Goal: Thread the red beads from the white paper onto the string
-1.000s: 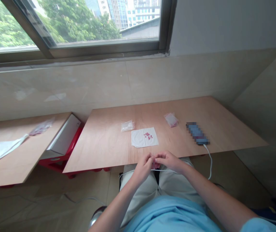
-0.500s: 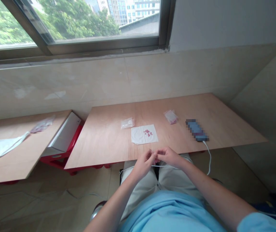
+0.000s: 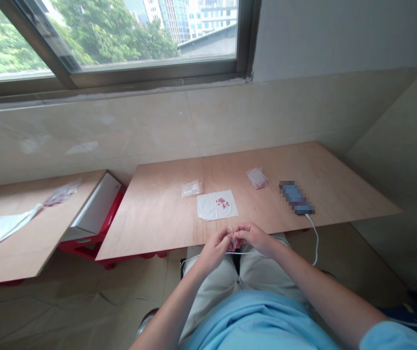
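Pink beads lie in a small cluster on a white cloth, on the plywood surface, just ahead of my hands. Left hand and right hand meet at the fingertips above my beige trousers, just past the surface's near edge. Both grips closed, pinching a thin white cord that runs out sideways past each hand. A small pink piece shows between the fingers, partly hidden, can't tell exactly what it is. Clear plastic bag sits behind the cloth, pinkish bag to its right, pixelated phone further right, white cable hanging off the edge. Separate wooden board on the left carries a white fabric piece and another plastic bag, with a white box on a red crate beside it.
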`<state>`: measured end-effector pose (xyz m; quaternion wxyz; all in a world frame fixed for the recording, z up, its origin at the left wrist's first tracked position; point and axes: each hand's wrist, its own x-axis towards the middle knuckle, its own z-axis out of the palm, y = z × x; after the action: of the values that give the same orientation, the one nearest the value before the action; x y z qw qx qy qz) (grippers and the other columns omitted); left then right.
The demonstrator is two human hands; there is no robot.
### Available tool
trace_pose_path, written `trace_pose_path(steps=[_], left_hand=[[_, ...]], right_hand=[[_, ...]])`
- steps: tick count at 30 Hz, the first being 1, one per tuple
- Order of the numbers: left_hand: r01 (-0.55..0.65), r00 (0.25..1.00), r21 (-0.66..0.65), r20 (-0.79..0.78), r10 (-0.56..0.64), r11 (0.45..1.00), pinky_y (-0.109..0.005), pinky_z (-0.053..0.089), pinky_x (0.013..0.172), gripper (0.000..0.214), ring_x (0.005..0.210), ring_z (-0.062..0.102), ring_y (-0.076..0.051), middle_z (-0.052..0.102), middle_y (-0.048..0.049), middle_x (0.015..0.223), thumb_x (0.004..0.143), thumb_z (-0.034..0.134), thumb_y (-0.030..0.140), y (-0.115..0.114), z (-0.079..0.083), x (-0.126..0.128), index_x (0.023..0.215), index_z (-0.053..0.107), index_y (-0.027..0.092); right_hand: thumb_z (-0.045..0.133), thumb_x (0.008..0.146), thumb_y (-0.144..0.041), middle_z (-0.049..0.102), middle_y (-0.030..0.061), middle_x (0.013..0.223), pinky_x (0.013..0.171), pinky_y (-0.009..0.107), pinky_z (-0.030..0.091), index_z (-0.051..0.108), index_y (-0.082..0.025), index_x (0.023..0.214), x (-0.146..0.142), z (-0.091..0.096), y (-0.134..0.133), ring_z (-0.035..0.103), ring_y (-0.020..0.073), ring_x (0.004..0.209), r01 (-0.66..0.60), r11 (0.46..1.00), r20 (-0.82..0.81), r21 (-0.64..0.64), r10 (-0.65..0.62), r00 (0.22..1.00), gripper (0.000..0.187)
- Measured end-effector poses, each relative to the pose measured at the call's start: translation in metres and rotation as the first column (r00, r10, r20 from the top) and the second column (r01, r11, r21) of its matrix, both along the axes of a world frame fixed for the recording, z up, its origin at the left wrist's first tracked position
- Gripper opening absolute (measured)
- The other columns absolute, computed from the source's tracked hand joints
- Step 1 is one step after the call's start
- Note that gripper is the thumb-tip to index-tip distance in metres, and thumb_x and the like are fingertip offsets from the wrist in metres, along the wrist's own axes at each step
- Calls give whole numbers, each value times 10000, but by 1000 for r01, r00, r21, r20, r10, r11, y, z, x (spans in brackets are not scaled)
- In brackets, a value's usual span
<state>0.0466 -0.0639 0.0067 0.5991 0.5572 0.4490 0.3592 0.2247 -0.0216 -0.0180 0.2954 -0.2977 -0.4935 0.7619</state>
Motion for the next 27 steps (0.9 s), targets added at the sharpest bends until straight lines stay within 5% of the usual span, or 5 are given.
trace_pose_path(steps=[5,13,20,27], left_hand=[[9,992,70,-130,0,998,-263,431,707,251,744,565,-151,616,-15,778,969,478,331,-1,0,-3,811,595,176],[11,999,44,-36,-9,999,-272,438,713,329,730,565,-152,603,-16,753,1003,417,376,1,0,-2,804,571,164],[-23,994,49,-108,28,999,-266,433,698,390,742,572,-152,624,-25,780,978,502,511,0,-6,1,828,571,158],[12,999,34,-44,-10,999,-264,438,706,421,733,559,-147,611,-22,762,1004,439,499,1,0,1,829,598,151]], right_hand=[[682,869,-443,714,32,741,698,285,473,651,-168,767,1,5,-2,634,155,700,-38,991,93,130,26,995,295],[636,908,-415,723,39,748,700,275,479,666,-159,776,4,9,0,632,152,700,-43,991,83,127,32,996,290],[657,895,-403,696,28,763,743,284,493,661,-159,781,3,5,1,638,158,746,-61,976,82,208,45,996,270],[676,861,-385,686,20,712,676,266,476,653,-157,767,4,9,1,608,139,668,-37,991,66,127,29,997,248]])
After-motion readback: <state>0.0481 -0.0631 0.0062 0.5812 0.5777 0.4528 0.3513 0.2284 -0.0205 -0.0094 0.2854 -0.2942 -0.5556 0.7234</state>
